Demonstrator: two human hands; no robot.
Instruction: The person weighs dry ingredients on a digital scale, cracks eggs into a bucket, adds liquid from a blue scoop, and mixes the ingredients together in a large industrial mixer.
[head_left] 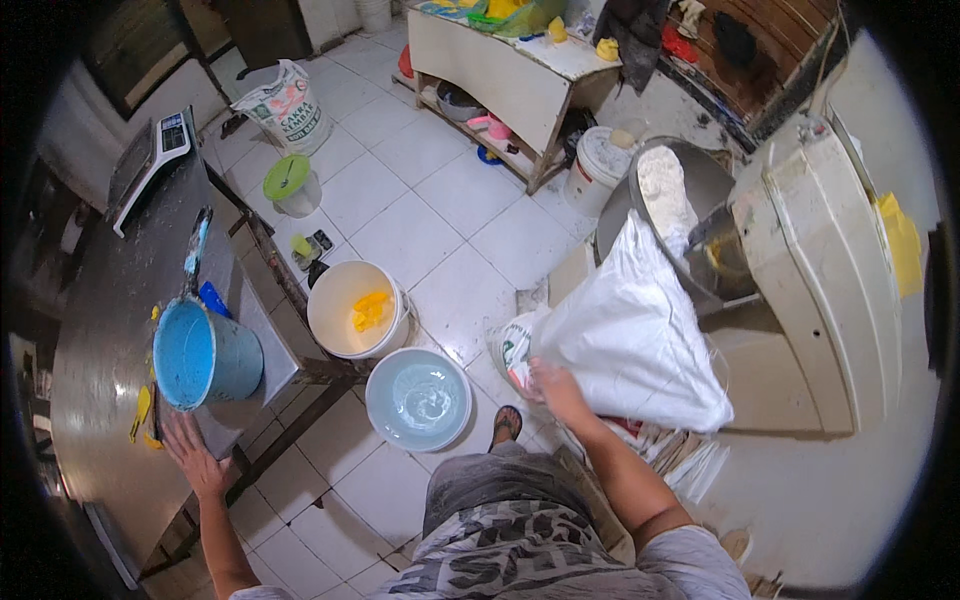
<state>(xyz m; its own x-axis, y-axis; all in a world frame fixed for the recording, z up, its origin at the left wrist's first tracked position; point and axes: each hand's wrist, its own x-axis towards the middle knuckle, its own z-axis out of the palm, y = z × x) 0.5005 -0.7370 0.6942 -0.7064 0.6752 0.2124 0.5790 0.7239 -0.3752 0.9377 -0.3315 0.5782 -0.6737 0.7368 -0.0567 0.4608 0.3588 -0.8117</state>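
My left hand (197, 457) lies with fingers spread at the edge of the dark table (95, 330), just below a light-blue long-handled dipper (238, 362). At the right, a large white woven sack (625, 335) leans up to the metal mixer bowl (620, 200). White flour (663, 190) shows in the bowl by the sack's upper end. My right hand (556, 388) is at the sack's lower printed end and seems to grip it; the fingers are slightly blurred. Between my hands, a pale-blue bucket of clear liquid (418, 400) stands on the floor.
A white bucket with yellow pieces (362, 310) stands beside the table. A scale (155, 165) sits at the table's far end. On the tiles are a green-lidded tub (292, 187) and another printed sack (287, 108). The mixer body (815, 270) bounds the right, a low bench (500, 85) the back.
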